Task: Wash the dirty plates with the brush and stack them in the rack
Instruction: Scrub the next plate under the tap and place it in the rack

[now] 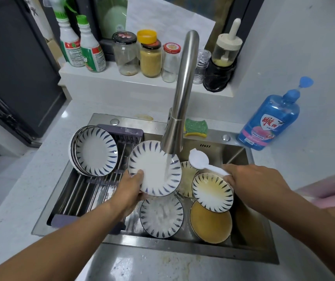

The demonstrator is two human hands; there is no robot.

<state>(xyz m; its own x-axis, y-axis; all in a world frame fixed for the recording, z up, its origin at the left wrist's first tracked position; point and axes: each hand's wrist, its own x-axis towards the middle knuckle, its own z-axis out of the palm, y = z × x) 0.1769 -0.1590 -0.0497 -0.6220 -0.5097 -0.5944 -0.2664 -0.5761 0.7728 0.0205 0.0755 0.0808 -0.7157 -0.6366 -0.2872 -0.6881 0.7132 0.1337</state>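
Note:
My left hand grips a white plate with blue dashes by its lower left rim, tilted under the running water from the faucet. My right hand holds the handle of a white brush, its head raised to the right of the stream and off the plate. Several dirty plates lie in the sink: a wet one, a yellow-stained one, a brown-coated one and another partly hidden. Washed plates stand on edge in the rack at the left.
A green and yellow sponge sits on the sink's back rim. A blue dish soap bottle stands on the counter at the right. Jars and spray bottles line the ledge behind the faucet.

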